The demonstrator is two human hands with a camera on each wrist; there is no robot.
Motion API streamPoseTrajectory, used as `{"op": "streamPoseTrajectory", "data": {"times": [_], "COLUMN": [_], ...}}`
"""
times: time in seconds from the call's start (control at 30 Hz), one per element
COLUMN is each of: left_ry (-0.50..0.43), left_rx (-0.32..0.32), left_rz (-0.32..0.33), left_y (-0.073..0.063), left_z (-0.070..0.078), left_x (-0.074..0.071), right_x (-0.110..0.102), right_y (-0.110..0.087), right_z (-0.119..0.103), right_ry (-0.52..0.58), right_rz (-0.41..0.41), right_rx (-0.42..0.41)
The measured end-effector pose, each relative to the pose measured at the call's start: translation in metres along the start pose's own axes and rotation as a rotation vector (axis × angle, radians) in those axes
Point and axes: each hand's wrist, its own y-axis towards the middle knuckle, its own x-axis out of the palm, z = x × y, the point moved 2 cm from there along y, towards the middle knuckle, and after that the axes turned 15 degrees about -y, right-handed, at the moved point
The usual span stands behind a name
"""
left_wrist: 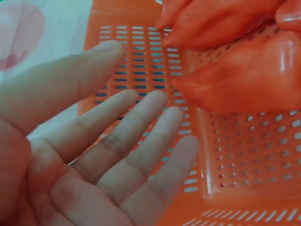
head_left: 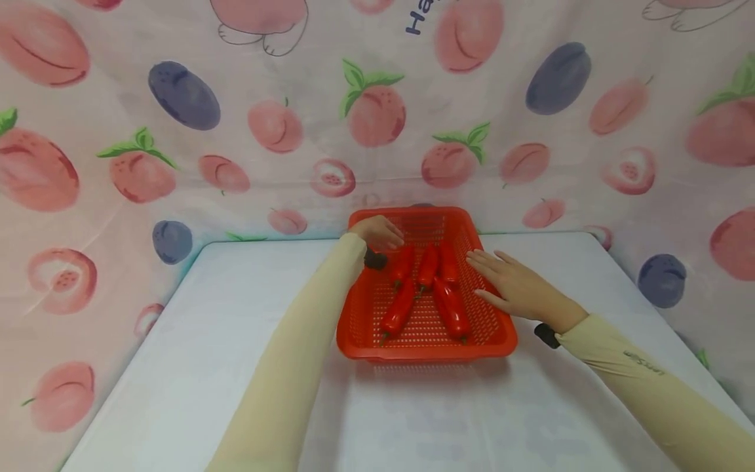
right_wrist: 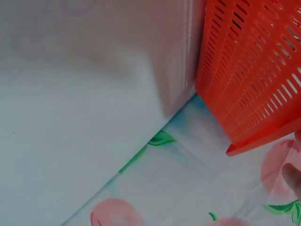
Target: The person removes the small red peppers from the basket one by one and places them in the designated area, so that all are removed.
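A red-orange plastic basket with slotted walls stands near the back of the table. Inside it lie several glossy red peppers, among them a front left pepper and a front right pepper. My left hand hovers over the basket's back left part, fingers extended and holding nothing. In the left wrist view its fingertips are apart from the nearest pepper. My right hand is at the right rim with straight fingers, nothing in its grasp. Only a fingertip of it shows in the right wrist view.
The white table extends around the basket on both sides and in front. Close behind it hangs a fruit-printed cloth, which also runs along the sides. Dark wrist straps sit below both hands.
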Motion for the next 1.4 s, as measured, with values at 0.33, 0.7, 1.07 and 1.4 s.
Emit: {"op": "streamPoseTrajectory", "data": {"times": [0.33, 0.7, 1.07, 1.4], "left_ry": [-0.133, -0.080, 0.054, 0.082], "left_rx": [-0.146, -0.195, -0.233, -0.266], "left_rz": [0.099, 0.076, 0.132, 0.136], "left_y": [0.023, 0.100, -0.013, 0.086], "left_z": [-0.015, -0.066, -0.002, -0.058], "left_x": [0.004, -0.004, 0.032, 0.016], "right_x": [0.004, 0.007, 0.006, 0.007], "right_y": [0.000, -0.001, -0.002, -0.002], "right_z": [0.000, -0.001, -0.003, -0.003], "right_ry": [0.029, 0.062, 0.127, 0.105], "right_rz": [-0.039, -0.109, -0.170, -0.165], "right_rx": [0.015, 0.030, 0.043, 0.057]}}
